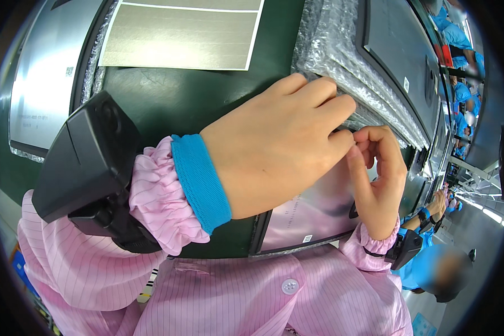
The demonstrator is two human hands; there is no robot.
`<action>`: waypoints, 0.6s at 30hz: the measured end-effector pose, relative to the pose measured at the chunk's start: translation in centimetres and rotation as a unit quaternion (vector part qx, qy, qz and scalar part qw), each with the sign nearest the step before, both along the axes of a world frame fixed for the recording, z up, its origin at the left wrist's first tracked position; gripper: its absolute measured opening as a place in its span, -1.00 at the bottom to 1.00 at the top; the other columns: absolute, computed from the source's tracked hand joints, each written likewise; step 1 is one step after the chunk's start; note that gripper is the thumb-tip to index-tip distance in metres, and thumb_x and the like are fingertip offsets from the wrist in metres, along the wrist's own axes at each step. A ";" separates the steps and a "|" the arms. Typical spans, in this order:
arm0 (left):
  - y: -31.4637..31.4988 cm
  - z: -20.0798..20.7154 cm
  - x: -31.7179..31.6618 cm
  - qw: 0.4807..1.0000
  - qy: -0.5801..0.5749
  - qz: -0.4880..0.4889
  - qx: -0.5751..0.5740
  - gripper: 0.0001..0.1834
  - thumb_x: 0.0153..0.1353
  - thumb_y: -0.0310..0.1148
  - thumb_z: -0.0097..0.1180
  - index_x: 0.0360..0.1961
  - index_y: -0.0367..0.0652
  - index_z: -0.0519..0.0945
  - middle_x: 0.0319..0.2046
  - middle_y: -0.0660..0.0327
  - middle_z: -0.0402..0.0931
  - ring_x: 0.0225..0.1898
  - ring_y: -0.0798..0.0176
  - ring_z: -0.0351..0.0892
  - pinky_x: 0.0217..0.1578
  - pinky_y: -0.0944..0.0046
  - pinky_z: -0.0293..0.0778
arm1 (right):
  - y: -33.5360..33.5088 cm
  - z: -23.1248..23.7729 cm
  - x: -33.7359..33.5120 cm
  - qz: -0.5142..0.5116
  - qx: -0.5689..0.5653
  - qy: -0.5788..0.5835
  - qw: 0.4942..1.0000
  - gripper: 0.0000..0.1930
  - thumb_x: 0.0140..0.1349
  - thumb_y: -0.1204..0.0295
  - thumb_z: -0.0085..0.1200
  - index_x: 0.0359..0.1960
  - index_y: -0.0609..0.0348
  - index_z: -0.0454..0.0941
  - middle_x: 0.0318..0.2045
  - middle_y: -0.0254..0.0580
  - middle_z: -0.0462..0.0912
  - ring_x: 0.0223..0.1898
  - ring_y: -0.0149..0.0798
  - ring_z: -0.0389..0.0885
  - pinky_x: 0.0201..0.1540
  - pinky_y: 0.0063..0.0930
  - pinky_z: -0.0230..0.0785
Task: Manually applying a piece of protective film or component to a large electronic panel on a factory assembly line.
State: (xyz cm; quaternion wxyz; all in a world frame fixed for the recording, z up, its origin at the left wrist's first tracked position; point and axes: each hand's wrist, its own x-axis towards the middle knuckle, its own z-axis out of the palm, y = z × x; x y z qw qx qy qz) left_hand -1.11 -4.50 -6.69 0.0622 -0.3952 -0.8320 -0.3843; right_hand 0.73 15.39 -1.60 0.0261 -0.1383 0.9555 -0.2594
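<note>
My left hand (280,145), in a blue wrist cuff, reaches across the middle with its fingers bent and closed. Its fingertips meet those of my right hand (381,179), whose thumb and forefinger are pinched together. Whatever lies between the fingers is hidden or too small to make out. Below both hands, close to my body, lies a flat panel (302,221) with a shiny metallic face and a dark edge. My left hand covers part of it.
A sheet of beige strips (179,39) lies on the dark green table (151,95). At the left is another silvery panel (53,73). Layers of bubble wrap (330,50) at the upper right carry a dark panel (395,56). People in blue work farther along the right.
</note>
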 end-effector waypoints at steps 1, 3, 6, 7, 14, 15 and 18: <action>0.0 0.0 -0.1 1.000 -0.002 -0.002 -0.004 -0.54 -0.18 -0.47 0.29 -0.15 -0.18 0.50 -0.15 0.20 0.37 -0.06 0.14 0.37 -0.09 0.20 0.34 | -0.1 0.0 0.0 -0.001 0.001 0.001 1.000 -0.85 0.10 0.61 0.15 -0.30 0.29 0.47 -0.47 -0.26 0.42 -0.54 -0.44 0.34 -0.49 -0.59 0.19; -0.1 0.1 -0.1 1.000 -0.014 -0.003 -0.002 -0.51 -0.19 -0.47 0.30 -0.13 -0.19 0.48 -0.14 0.19 0.38 -0.05 0.14 0.37 -0.07 0.20 0.33 | -0.2 -0.1 -0.1 -0.017 -0.010 -0.013 1.000 -0.81 0.04 0.60 0.21 -0.30 0.27 0.47 -0.50 -0.31 0.41 -0.56 -0.48 0.30 -0.50 -0.62 0.15; -0.2 0.3 -0.2 1.000 -0.030 -0.006 0.000 -0.47 -0.19 -0.48 0.32 -0.10 -0.21 0.45 -0.13 0.18 0.38 -0.04 0.12 0.37 -0.05 0.19 0.32 | -0.3 -0.5 -0.2 -0.025 -0.024 0.020 0.999 -0.81 0.03 0.61 0.23 -0.29 0.28 0.54 -0.51 -0.31 0.43 -0.58 -0.49 0.30 -0.52 -0.63 0.15; -0.2 0.3 -0.3 0.999 -0.033 -0.009 0.003 -0.46 -0.19 -0.48 0.32 -0.09 -0.22 0.44 -0.12 0.18 0.39 -0.03 0.12 0.37 -0.04 0.18 0.32 | -0.4 -0.6 -0.1 -0.025 -0.024 0.020 0.999 -0.81 0.03 0.61 0.23 -0.29 0.28 0.54 -0.51 -0.31 0.43 -0.58 -0.49 0.30 -0.52 -0.63 0.15; -0.1 0.4 -0.2 0.999 -0.034 -0.006 -0.003 -0.47 -0.18 -0.48 0.33 -0.10 -0.23 0.44 -0.11 0.18 0.39 -0.02 0.11 0.37 -0.03 0.19 0.32 | -0.7 -1.0 0.7 -0.041 -0.036 0.114 0.992 -0.82 -0.05 0.66 0.30 -0.36 0.26 0.67 -0.48 -0.31 0.52 -0.57 -0.56 0.37 -0.58 -0.69 0.13; -0.2 0.4 -0.2 0.999 -0.034 -0.009 -0.006 -0.47 -0.18 -0.48 0.33 -0.10 -0.23 0.44 -0.11 0.18 0.39 -0.02 0.11 0.36 -0.03 0.18 0.32 | -0.7 -1.0 0.7 -0.052 -0.042 0.110 0.992 -0.83 -0.06 0.66 0.31 -0.38 0.26 0.67 -0.48 -0.31 0.53 -0.57 -0.57 0.37 -0.58 -0.70 0.13; -0.3 0.4 -0.2 0.999 -0.032 -0.011 -0.008 -0.47 -0.18 -0.48 0.33 -0.10 -0.22 0.44 -0.11 0.18 0.38 -0.02 0.11 0.36 -0.03 0.18 0.33 | -0.9 -0.8 0.8 -0.066 -0.035 0.101 0.992 -0.85 -0.05 0.65 0.30 -0.39 0.26 0.66 -0.49 -0.31 0.53 -0.58 -0.58 0.36 -0.59 -0.70 0.12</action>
